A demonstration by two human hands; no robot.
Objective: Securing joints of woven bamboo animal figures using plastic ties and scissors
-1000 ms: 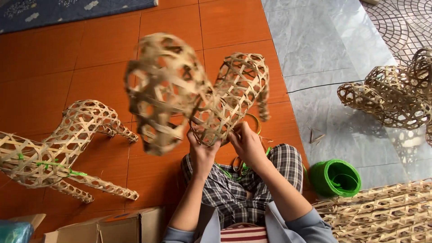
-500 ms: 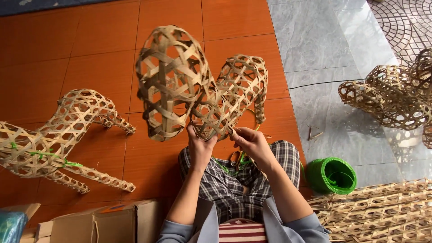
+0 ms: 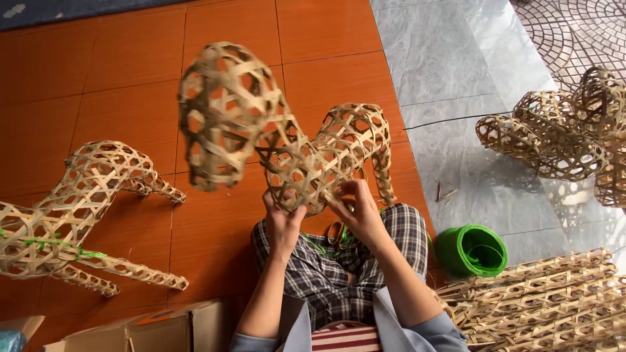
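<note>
Bamboo lattice figure [image 3: 287,140] at frame centre is gripped by your left hand [image 3: 283,221] and right hand [image 3: 358,212], both raised and closed on its lower edge.

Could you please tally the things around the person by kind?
Woven bamboo animal frames: 2, one held by the left hand and right hand at, one lying at
Heaps of woven bamboo pieces: 2
Green coil: 1
Cardboard box: 1
Total: 6
</note>
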